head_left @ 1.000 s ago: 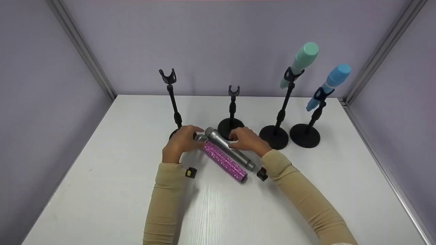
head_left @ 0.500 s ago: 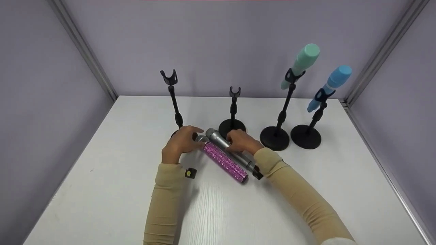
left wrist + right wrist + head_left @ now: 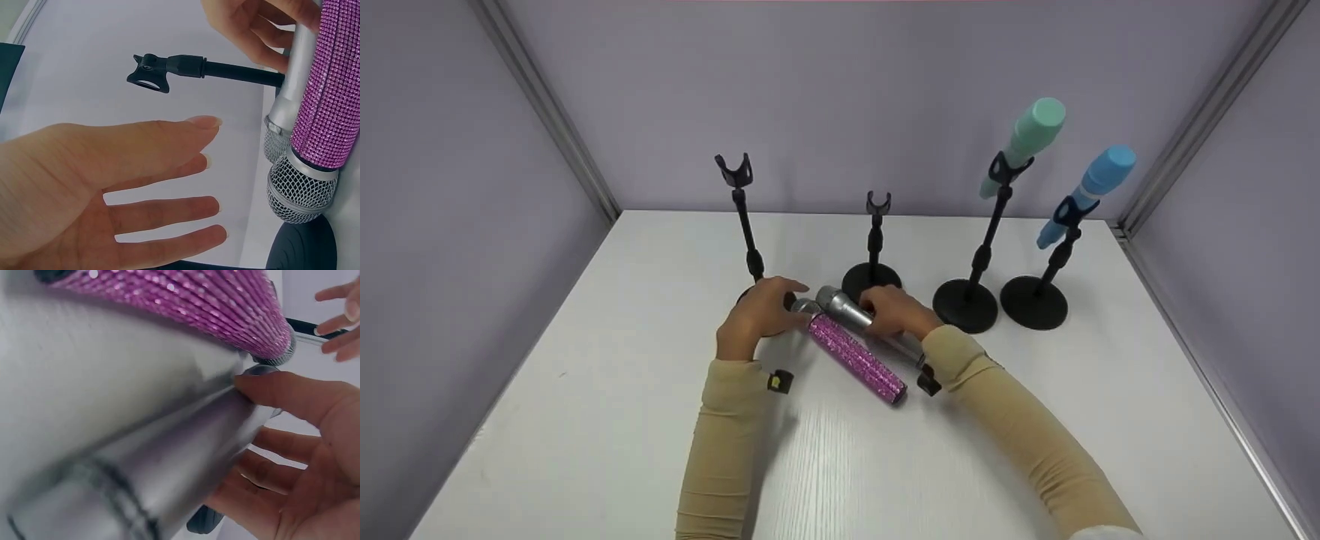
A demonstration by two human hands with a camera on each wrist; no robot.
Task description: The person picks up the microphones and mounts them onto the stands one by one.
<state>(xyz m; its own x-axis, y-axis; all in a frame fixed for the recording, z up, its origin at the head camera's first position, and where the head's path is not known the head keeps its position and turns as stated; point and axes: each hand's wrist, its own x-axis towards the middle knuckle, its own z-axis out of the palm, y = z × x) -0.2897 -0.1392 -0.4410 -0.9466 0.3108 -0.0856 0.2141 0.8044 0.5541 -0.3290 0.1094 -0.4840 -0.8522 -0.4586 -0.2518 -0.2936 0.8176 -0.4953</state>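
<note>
My right hand (image 3: pixel 897 311) grips a silver microphone (image 3: pixel 844 306) around its body, the thumb on one side and the fingers on the other, as the right wrist view shows. Close beside it on the white table lies a microphone with a glittering pink handle (image 3: pixel 856 356) and a silver mesh head. My left hand (image 3: pixel 763 309) is by that mesh head (image 3: pixel 302 188). In the left wrist view its fingers are straight and spread, with nothing held. Behind the right hand stands a short black microphone stand (image 3: pixel 874 247) with a bare cradle.
A taller black stand (image 3: pixel 745 225) with a bare cradle rises behind the left hand, which hides part of its base. At the right, two more stands carry a mint-green microphone (image 3: pixel 1035 131) and a blue microphone (image 3: pixel 1102 176). Grey panels (image 3: pixel 840 105) enclose the table (image 3: pixel 585 420).
My right hand has moved left and down onto the silver microphone and taken hold of it. The microphone has shifted slightly away from the pink one. The left hand has stayed in place.
</note>
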